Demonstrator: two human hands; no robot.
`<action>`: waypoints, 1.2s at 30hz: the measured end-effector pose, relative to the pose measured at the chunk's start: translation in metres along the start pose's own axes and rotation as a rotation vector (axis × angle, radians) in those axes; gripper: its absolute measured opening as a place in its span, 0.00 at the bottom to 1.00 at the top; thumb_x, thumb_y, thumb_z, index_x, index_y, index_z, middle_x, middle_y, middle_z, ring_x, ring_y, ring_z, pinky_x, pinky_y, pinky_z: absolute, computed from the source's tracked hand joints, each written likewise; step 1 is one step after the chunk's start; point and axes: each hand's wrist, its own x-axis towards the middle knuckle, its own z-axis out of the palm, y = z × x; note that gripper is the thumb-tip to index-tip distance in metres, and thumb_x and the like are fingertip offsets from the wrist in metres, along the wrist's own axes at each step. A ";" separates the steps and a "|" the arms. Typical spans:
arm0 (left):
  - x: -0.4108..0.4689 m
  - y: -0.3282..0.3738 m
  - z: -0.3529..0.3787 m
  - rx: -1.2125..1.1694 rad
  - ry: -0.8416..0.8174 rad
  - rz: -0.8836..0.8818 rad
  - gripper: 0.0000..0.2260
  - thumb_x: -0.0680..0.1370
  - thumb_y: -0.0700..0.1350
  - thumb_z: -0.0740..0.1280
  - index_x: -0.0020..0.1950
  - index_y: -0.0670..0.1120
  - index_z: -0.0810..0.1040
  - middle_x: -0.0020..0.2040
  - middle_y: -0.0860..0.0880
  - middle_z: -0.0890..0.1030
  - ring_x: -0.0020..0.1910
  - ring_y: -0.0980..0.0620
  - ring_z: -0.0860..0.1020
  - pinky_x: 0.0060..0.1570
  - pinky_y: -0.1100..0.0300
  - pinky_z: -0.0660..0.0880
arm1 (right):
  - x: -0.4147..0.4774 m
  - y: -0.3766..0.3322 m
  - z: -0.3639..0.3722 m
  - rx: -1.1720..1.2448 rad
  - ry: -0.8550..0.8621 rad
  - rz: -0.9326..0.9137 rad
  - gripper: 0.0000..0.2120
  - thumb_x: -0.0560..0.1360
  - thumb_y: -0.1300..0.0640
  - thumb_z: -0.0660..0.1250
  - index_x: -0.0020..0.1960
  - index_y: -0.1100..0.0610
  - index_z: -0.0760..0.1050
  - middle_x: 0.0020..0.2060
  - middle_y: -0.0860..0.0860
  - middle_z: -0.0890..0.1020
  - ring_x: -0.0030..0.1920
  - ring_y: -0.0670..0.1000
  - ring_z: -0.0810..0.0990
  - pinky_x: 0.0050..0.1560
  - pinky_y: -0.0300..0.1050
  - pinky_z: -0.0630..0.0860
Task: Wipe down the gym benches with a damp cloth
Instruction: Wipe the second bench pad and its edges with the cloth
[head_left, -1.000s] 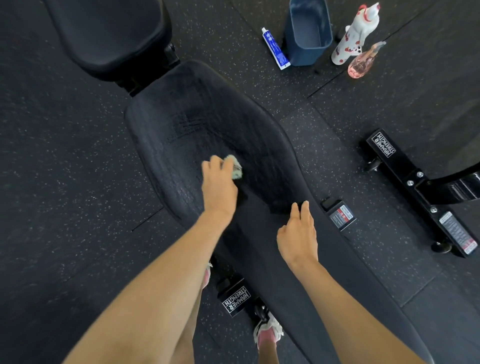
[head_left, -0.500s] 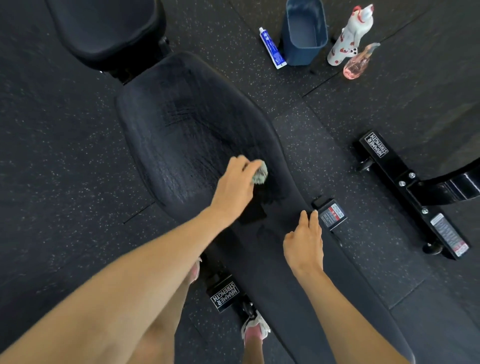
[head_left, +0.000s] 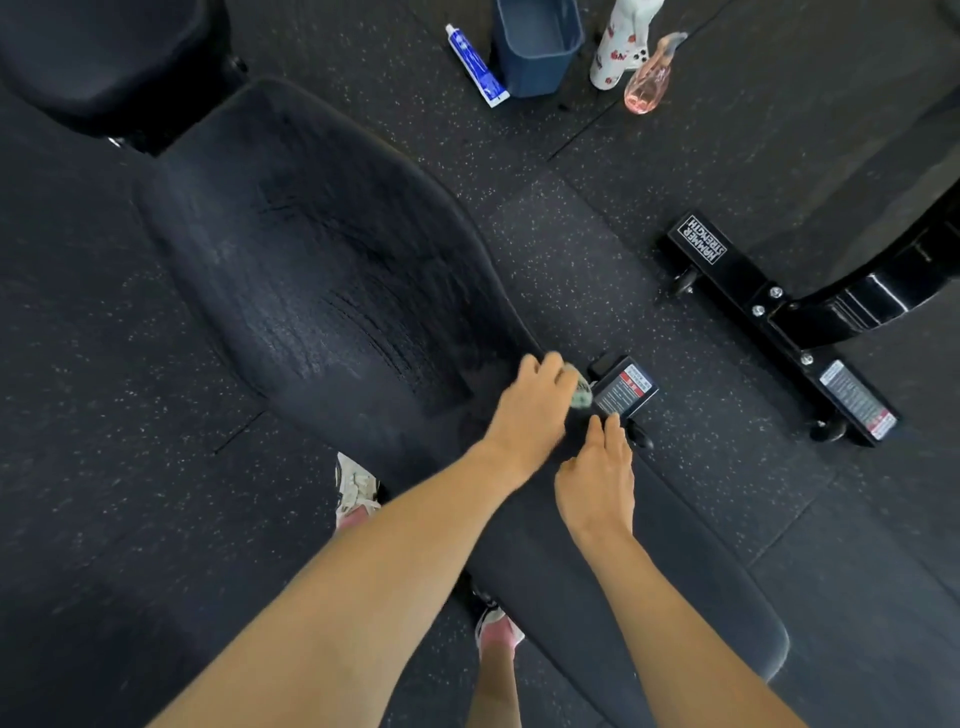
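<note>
Around you: black speckled rubber floor (head_left: 104, 364), tile seams showing. At your 12 o'clock: blue bin (head_left: 537, 52), blue-white tube (head_left: 475, 65) just left of it, white patterned bottle (head_left: 621, 47), pink spray bottle (head_left: 649, 78). At your 3 o'clock: black steel equipment foot (head_left: 779, 332), labelled.

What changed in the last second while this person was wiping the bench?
The left hand, gripping the cloth, swept across the bench pad from its middle to its right edge, ending close to the right hand. Nothing was picked up or let go. The right hand stayed on the pad with straight fingers, and the bucket, tube and spray bottle on the floor did not move.
</note>
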 end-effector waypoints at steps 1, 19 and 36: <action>-0.010 0.010 0.008 -0.025 -0.054 0.045 0.14 0.74 0.36 0.66 0.59 0.41 0.73 0.55 0.43 0.72 0.51 0.44 0.70 0.36 0.56 0.76 | -0.003 0.004 0.000 -0.004 -0.009 0.022 0.26 0.79 0.64 0.58 0.76 0.64 0.57 0.78 0.57 0.50 0.78 0.56 0.49 0.75 0.52 0.55; -0.013 -0.088 -0.054 0.038 0.262 -0.316 0.22 0.72 0.29 0.63 0.64 0.42 0.75 0.55 0.43 0.71 0.53 0.43 0.67 0.41 0.54 0.72 | -0.031 -0.010 0.024 -0.032 -0.075 0.036 0.30 0.80 0.63 0.57 0.78 0.61 0.48 0.77 0.61 0.45 0.78 0.58 0.48 0.76 0.52 0.54; -0.069 -0.104 -0.041 0.134 0.051 0.085 0.23 0.65 0.29 0.69 0.59 0.40 0.77 0.50 0.42 0.73 0.50 0.41 0.69 0.32 0.50 0.76 | -0.048 -0.011 0.029 -0.084 -0.100 -0.105 0.32 0.79 0.64 0.58 0.79 0.58 0.48 0.78 0.59 0.45 0.77 0.57 0.50 0.75 0.51 0.56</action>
